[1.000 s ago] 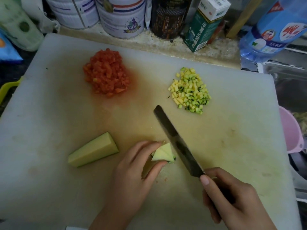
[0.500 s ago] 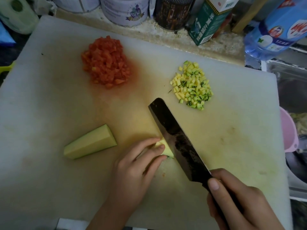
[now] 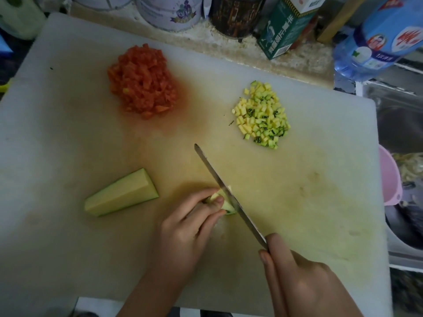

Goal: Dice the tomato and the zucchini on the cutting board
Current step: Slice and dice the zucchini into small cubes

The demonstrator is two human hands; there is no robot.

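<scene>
Over the cutting board, the knife now stands upright against zucchini.

Behind the board, a green carton carries the clearest print. Large white Chinese characters run along its face, lying sideways to the camera, with a line of smaller white characters near its lower edge; at this angle they cannot be read with certainty. The bottle to its right has a blue label with big white Chinese characters on a red patch, cut by the frame edge, and a short row of small white print below, too blurred to read. The white tin bears a purple crest with a ribbon, its lettering illegible. The print on the dark can cannot be made out.
</scene>
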